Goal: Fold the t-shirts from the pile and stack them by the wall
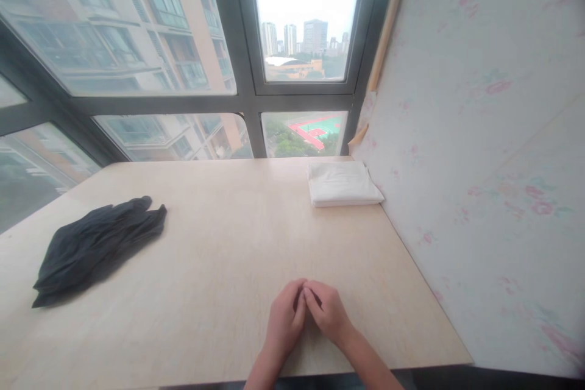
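My left hand (286, 315) and my right hand (328, 311) rest together near the front edge of the pale wooden tabletop (219, 268). Both hands have curled fingers, with knuckles and thumbs touching at the middle. No object shows in either one. Far to the left lies a crumpled black plastic bag (98, 250), apart from my hands. A folded white cloth or sheet (343, 184) lies flat at the back right, beyond my right hand.
Dark-framed windows (249, 97) rise behind the tabletop, with buildings and a sports court outside. Floral wallpaper (479, 152) covers the wall along the right side. A strip of it peels near the window corner.
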